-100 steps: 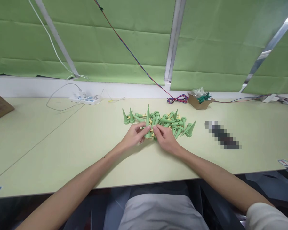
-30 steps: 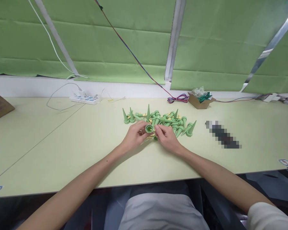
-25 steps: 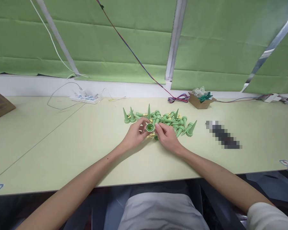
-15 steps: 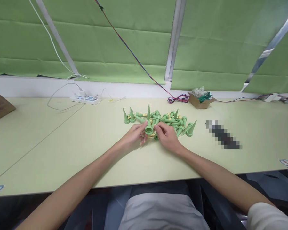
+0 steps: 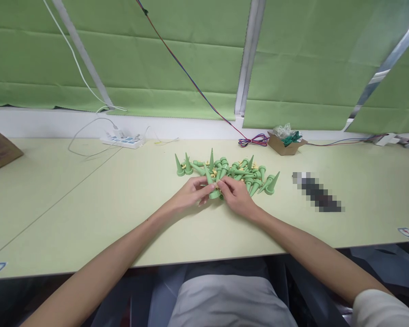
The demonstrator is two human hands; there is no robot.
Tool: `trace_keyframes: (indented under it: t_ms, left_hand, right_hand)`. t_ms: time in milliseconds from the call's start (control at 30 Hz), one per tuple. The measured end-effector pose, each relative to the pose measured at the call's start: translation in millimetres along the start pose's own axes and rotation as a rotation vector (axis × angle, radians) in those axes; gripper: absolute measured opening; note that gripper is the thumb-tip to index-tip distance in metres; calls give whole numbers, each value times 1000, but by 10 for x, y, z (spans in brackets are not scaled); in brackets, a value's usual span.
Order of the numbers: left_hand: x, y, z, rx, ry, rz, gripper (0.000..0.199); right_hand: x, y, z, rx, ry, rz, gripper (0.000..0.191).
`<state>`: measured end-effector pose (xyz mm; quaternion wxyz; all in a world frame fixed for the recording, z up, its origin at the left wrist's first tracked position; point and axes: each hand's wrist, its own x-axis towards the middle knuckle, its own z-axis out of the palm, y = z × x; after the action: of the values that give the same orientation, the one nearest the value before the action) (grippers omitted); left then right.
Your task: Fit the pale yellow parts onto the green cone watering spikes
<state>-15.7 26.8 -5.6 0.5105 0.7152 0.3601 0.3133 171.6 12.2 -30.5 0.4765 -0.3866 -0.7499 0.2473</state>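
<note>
Between my hands a green cone-shaped piece (image 5: 208,176) points up and tilts slightly left, its round cap low near the table. My left hand (image 5: 192,193) grips this cone near its cap. From the right, my right hand (image 5: 236,193) meets it with thumb and forefinger pinched; whatever is in that pinch is too small to name. Behind and to the right spreads a pile of similar green cones (image 5: 255,185), some upright and others lying down, with small yellow pieces (image 5: 243,162) among them.
On the pale table (image 5: 98,218) lie a power strip (image 5: 124,141) at back left, a small cardboard box (image 5: 282,146) with green and clear items, bundled cable (image 5: 253,141), and a pixelated dark object (image 5: 318,193) at right. Brown cardboard (image 5: 2,150) is far left.
The held cone has turned: its open cap faced me before, and now its tip points up with the cap lower. My left thumb has shifted across it.
</note>
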Motion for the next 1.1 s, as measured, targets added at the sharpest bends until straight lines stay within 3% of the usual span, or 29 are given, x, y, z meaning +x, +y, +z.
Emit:
trace_keyframes:
  t_ms: [233, 467, 667, 900, 1100]
  left_hand:
    - [-37, 29, 46, 115, 55, 82, 36]
    - [-2, -75, 44, 406, 172, 274, 27]
    - [7, -122, 48, 590, 161, 443, 25]
    - [-1, -146, 45, 640, 158, 450, 26]
    - [5, -108, 74, 605, 231, 438, 19]
  right_hand:
    - [17, -37, -23, -44, 5, -1, 40]
    - [30, -13, -9, -99, 26, 13, 42]
    - [29, 31, 4, -141, 32, 38, 43]
    - [49, 51, 16, -153, 39, 48, 45]
    - [45, 43, 5, -106, 74, 82, 46]
